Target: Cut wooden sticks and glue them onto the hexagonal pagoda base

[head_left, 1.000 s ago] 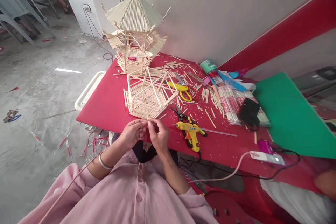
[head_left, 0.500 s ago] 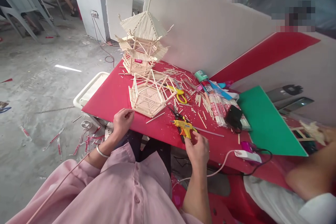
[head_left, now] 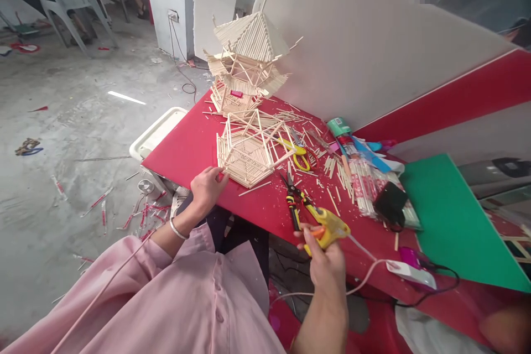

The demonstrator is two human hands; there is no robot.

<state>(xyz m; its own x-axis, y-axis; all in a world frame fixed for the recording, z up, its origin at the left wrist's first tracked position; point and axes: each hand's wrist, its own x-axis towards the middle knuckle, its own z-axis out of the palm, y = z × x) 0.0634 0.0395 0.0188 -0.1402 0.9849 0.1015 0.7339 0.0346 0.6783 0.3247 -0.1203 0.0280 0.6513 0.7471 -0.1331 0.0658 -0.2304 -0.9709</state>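
Note:
My right hand point(head_left: 323, 260) is wrapped round the handle of a yellow hot glue gun point(head_left: 332, 228), holding it above the table's front edge. Just left of the gun lie black-and-yellow pruning shears point(head_left: 293, 197). My left hand point(head_left: 208, 188) has its fingers pinched together at the near left corner of a low six-sided frame of wooden sticks point(head_left: 249, 156); whether anything is between the fingertips is hidden. Behind that frame stands a stick pagoda point(head_left: 251, 47) with tiered roofs. Yellow-handled scissors point(head_left: 302, 161) lie right of the frame.
Loose sticks point(head_left: 334, 199) litter the red table point(head_left: 178, 146). Bagged sticks point(head_left: 365, 185), a black adapter point(head_left: 390, 202) and a green board point(head_left: 460, 221) are at the right. A white power strip point(head_left: 410, 274) lies by the front edge, with cords nearby. A blurred co-worker's arm point(head_left: 508, 329) shows lower right.
My right hand has taken hold of the glue gun and lifted it off the table, its tip turned away. My left hand has moved slightly right to the frame's corner. The view has shifted left.

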